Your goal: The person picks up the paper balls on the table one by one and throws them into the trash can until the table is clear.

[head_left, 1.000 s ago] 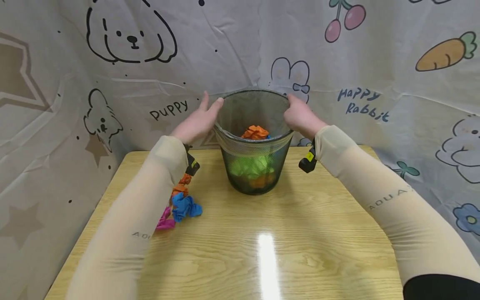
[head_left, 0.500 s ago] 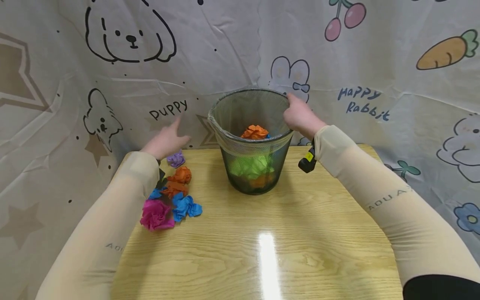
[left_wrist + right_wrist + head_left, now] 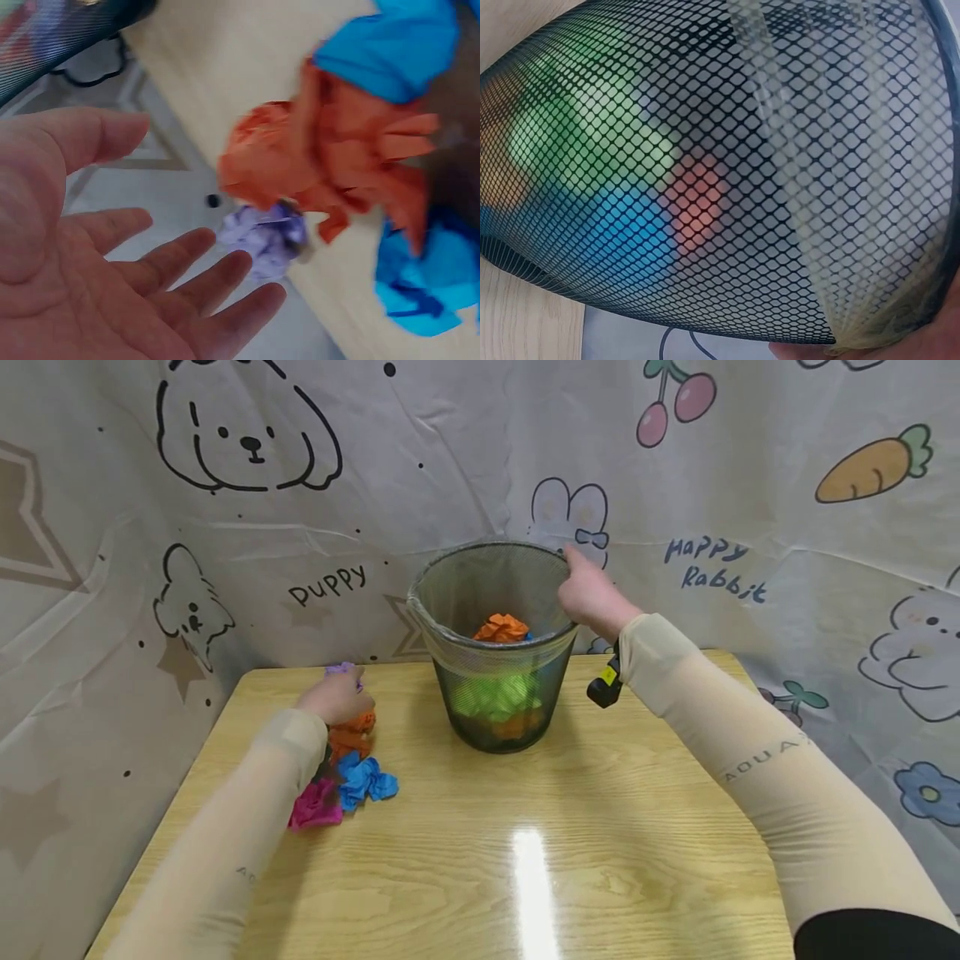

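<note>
Hovering my left hand, fingers spread, holding nothing. Orange wads are crowding its near side; the purple wad is lying just past the fingertips, roundish, no obvious long axis. Right hand's gripping the bin, well across; I'm seeing nothing blocking purple.

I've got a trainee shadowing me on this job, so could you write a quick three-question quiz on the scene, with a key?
1. True or false: the left grip is pinching a blue paper.
2. Multiple choice: which of these crumpled papers lies nearest the far edge of the table? A) magenta paper; B) purple paper; C) blue paper.
3. Fill in: the right grip holds the mesh bin by its ____.

Key: 1. False; the left grip holds nothing. 2. B. 3. Rim.
</note>
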The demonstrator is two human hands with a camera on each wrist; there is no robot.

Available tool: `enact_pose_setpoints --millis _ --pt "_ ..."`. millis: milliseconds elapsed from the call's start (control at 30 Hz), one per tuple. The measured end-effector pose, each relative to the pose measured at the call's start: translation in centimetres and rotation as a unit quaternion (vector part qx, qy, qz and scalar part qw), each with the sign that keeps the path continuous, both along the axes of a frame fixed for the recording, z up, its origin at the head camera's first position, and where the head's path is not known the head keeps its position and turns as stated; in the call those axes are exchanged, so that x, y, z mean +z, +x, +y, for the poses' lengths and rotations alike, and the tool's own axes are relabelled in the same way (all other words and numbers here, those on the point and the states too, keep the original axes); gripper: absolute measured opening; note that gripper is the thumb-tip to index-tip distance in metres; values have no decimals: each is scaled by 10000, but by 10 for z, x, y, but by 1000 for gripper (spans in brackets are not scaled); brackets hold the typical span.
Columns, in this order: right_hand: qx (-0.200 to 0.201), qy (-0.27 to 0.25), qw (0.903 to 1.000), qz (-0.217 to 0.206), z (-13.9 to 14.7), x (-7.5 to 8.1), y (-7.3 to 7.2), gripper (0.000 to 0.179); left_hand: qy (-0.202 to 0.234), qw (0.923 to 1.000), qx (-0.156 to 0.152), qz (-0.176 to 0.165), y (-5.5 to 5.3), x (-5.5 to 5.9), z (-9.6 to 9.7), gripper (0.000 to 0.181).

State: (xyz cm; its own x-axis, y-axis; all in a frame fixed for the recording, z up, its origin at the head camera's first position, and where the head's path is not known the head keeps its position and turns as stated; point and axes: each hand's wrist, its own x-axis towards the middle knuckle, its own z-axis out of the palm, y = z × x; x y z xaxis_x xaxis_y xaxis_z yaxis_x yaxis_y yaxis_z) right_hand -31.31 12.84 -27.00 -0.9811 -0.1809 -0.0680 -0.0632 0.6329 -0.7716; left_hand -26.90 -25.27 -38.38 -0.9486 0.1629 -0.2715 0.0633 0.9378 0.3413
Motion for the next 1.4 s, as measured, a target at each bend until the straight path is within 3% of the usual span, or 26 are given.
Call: enact_pose_setpoints --millis 167,367,600,867,1000,1133,1400 --pt "-16 -4 10000 -56 -1 -2 0 80 5 9999 -100 -58 3 -17 -3 77" --pt "8 -18 10000 -40 -3 -2 -1 81 -92 9997 -180 111 1 -27 -6 76" --pt "-25 9 10000 -41 -5 -3 -2 81 -178 9997 -18 -184 -1 -45 -10 79" --pt "-3 44 10000 13 -6 -3 -3 80 -88 9997 -233 -4 -3 -65 -13 80" --pt "-47 48 10000 42 -5 -3 -3 80 -215 9986 -415 252 -3 -67 -9 69" --pt "-68 78 9999 76 -3 -4 -3 78 -280 9980 -435 371 0 -61 -2 53" --pt "-111 47 9999 72 -2 -3 -2 78 -25 9984 -322 461 2 -54 4 48"
